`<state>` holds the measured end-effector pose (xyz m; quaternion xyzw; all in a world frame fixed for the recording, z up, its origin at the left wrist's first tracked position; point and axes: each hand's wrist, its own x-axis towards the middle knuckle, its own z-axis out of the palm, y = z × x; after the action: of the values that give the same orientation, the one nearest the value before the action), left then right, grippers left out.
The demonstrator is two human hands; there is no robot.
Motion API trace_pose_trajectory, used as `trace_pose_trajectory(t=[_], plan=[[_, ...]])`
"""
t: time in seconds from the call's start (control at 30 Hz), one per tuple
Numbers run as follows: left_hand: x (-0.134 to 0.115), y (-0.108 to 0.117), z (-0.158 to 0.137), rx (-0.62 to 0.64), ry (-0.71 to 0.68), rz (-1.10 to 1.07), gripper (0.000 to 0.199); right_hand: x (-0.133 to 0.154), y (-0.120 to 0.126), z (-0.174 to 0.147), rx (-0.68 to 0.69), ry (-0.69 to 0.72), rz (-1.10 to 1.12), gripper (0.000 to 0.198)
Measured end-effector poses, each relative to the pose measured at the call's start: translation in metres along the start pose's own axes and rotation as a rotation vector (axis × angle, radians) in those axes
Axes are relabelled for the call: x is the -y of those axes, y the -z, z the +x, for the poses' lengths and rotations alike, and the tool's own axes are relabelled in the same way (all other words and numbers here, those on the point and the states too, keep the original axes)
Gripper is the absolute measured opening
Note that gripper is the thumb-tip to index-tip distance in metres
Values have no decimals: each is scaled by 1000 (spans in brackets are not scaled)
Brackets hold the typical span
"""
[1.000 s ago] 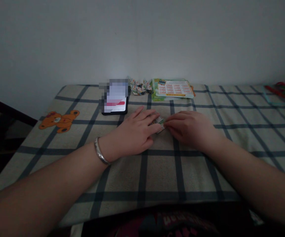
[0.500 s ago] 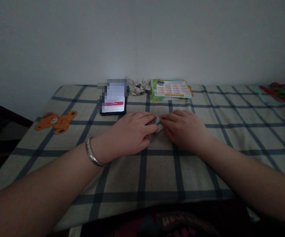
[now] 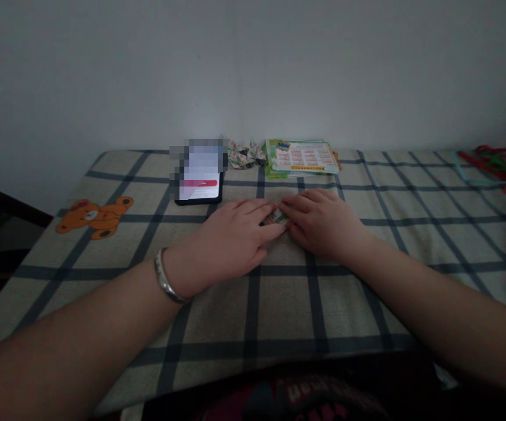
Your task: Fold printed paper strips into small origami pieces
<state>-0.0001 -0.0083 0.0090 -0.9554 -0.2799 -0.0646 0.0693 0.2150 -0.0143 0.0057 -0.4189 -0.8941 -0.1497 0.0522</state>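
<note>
Head view shows me the left hand (image 3: 237,235) and right hand (image 3: 323,223) touching small printed paper (image 3: 278,218); whether either pinches it, I cannot tell. I'd press its edges evenly.

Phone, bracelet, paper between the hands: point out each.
Phone (image 3: 200,171): head view, middle of its lit screen.
Bracelet (image 3: 163,280): head view, outer face of the band.
Paper (image 3: 278,218): head view, on the small printed patch left uncovered.

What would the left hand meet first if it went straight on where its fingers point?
Probably the right hand, just across the printed paper that the left hand partly covers; whether the hands touch is unclear.
</note>
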Motion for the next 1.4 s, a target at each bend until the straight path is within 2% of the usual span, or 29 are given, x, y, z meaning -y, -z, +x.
trace_pose_trajectory(t=[0.23,0.63,0.87,1.1,1.27,1.33,1.4], plan=[[0,3,-2,27,17,-30,37,-1,9,-4,33,86,-71,26],[-1,11,-3,67,29,18,27,4,20,-11,127,53,-84,21],[-5,15,-4,73,37,51,27,8,25,-12,126,54,-80,15],[-8,14,-12,50,51,99,31,4,21,-19,138,63,3,20],[-3,10,-12,29,34,99,33,0,17,-19,88,-70,122,25],[-3,8,-12,17,13,116,34,-1,19,-16,93,-147,160,25],[-5,8,-11,14,9,135,32,-1,23,-13,113,-284,164,20]])
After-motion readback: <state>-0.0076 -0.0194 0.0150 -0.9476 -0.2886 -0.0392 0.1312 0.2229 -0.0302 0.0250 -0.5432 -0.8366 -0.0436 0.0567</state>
